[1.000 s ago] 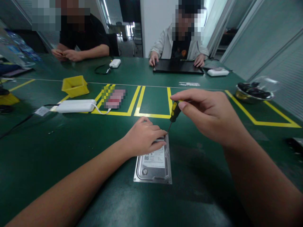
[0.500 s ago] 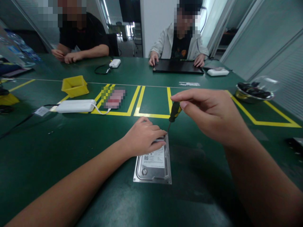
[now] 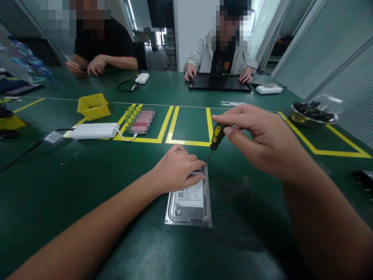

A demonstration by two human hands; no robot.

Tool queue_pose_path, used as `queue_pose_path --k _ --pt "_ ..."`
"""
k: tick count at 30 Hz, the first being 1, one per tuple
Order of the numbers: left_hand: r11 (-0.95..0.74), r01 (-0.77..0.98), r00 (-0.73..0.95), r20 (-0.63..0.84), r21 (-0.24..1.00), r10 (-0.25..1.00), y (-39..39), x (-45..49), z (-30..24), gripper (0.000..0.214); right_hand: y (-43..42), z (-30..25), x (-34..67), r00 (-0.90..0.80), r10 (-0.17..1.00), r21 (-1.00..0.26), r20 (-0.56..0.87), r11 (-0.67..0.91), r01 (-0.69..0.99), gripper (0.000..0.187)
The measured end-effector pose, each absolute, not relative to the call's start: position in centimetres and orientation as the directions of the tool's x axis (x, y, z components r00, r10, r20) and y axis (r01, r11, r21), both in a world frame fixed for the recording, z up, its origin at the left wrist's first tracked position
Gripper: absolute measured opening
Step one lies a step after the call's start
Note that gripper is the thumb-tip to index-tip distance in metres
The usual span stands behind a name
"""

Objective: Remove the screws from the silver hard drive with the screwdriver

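A silver hard drive (image 3: pixel 190 204) lies flat on the green table (image 3: pixel 87 179), label up. My left hand (image 3: pixel 176 169) rests on its far end, fingers curled and pressing down on the drive. My right hand (image 3: pixel 262 140) pinches the black-and-yellow handle of a small screwdriver (image 3: pixel 215 140) between thumb and fingers. The screwdriver leans to the right, and its tip meets the drive's far right corner beside my left fingertips.
Yellow tape boxes mark the table beyond the drive. A white power adapter (image 3: pixel 93 131) and a yellow bin (image 3: pixel 93 105) sit to the left, a metal bowl (image 3: pixel 313 114) of dark parts to the right. Two people sit across; one has hands at a black laptop (image 3: pixel 218 83).
My right hand has risen slightly and turned the screwdriver handle between its fingers; the tip stays at the drive's corner. My left hand has not moved. The far-left person shifted their hands.
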State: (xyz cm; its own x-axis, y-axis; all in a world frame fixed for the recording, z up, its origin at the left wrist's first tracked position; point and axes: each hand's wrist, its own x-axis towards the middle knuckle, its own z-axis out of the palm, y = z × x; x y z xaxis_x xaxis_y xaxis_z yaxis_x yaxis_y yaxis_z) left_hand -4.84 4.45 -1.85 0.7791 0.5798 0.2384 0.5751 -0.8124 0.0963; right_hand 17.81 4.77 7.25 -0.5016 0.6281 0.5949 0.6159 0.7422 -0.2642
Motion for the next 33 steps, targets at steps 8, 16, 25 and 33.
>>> queue_pose_path --k 8,16,25,33 --pt "-0.809 0.579 0.778 0.231 0.096 0.584 4.42 -4.83 -1.86 0.035 4.64 7.46 17.78 -0.498 0.657 -0.267 0.565 0.717 0.643 0.032" --pt "-0.809 0.580 0.777 0.233 0.097 0.585 4.40 -4.87 -1.73 0.035 4.51 7.62 17.52 -0.494 0.627 -0.262 0.602 0.740 0.620 0.021" --pt "-0.817 0.568 0.779 0.255 0.098 0.572 4.49 -4.86 -1.89 0.035 4.32 7.79 17.57 -0.476 0.679 -0.321 0.559 0.706 0.631 0.026" --pt "-0.812 0.578 0.780 0.236 0.082 0.579 4.44 -4.83 -1.81 0.036 4.56 7.67 17.79 -0.513 0.648 -0.283 0.562 0.734 0.617 0.033"
